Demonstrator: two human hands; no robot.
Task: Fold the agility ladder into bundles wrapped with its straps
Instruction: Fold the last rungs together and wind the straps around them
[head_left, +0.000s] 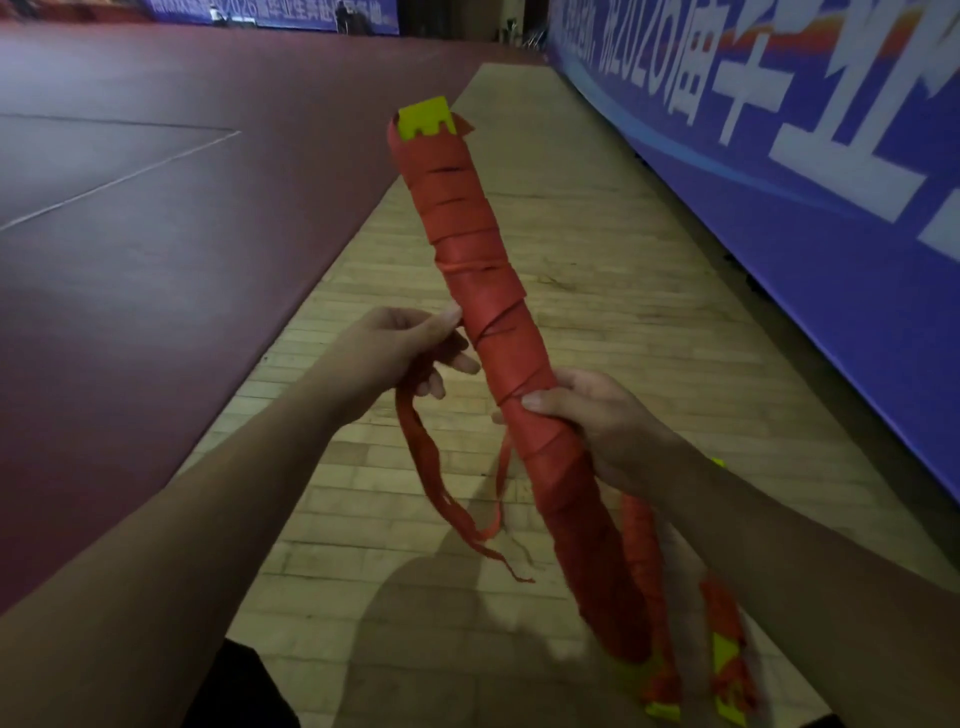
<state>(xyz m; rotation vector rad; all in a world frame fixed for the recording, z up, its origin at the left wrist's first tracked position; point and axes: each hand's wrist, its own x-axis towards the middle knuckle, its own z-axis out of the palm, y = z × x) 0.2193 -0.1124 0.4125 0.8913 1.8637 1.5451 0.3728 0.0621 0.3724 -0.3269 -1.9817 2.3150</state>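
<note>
One bundle (483, 291) is up in front of you, tilted, its top end away from you, yellow rungs (423, 122) poking out there. Your right hand (597, 426) grips it below the middle, thumb across the front, fingers curled round the back. Your left hand (405, 343) sits just beside it, thumb and fingers pinching the loose strap (421, 457), which droops in a loop and climbs back to the bundle near your right hand. Two more rolls (641, 561) lie on the wood floor (597, 312) under your right forearm, near the blue banner (779, 182).
</note>
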